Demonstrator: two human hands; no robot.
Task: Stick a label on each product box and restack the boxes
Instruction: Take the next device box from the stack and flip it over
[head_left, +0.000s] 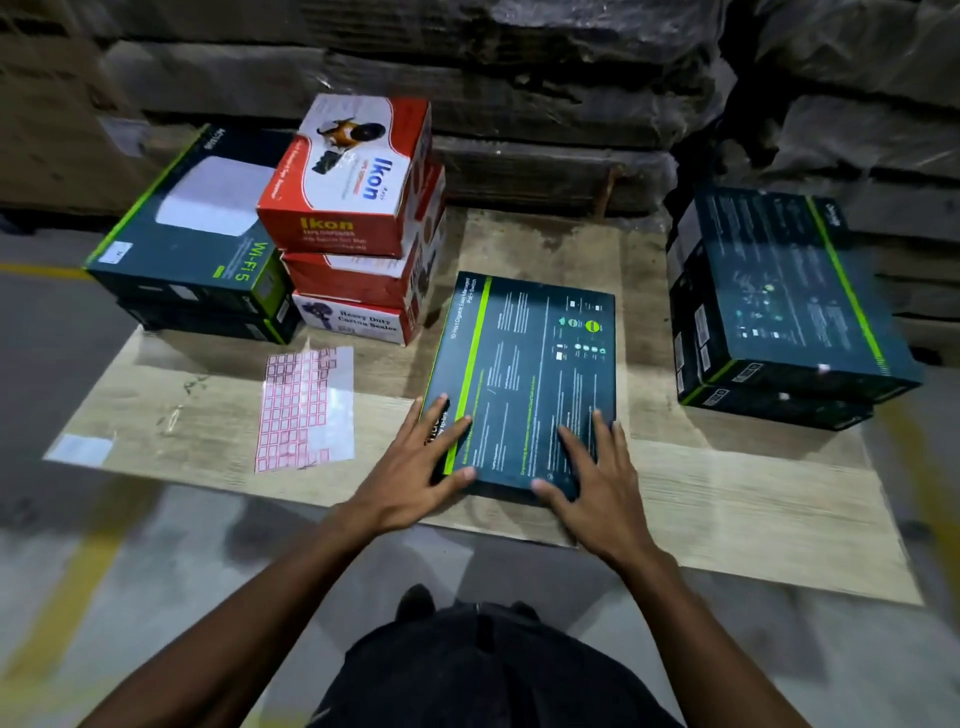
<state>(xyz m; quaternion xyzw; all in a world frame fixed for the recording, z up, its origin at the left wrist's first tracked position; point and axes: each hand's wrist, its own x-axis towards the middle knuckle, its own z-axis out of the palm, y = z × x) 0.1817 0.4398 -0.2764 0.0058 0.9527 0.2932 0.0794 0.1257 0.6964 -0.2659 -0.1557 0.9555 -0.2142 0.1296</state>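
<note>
A dark box with a green stripe lies flat on the wooden board in the middle. My left hand rests on its near left corner with fingers spread, the thumb at the near edge. My right hand lies flat on its near right corner, fingers straight. A sheet of red-bordered labels lies on the board to the left of the box. Further left stands a stack of red and white boxes, three high, beside a stack of two dark Wi-Fi boxes. Two more dark boxes are stacked at the right.
Wrapped cardboard cartons form a wall behind the board. A small white slip lies on the board's left corner. The grey floor with yellow lines surrounds the board. My knees are at the bottom edge.
</note>
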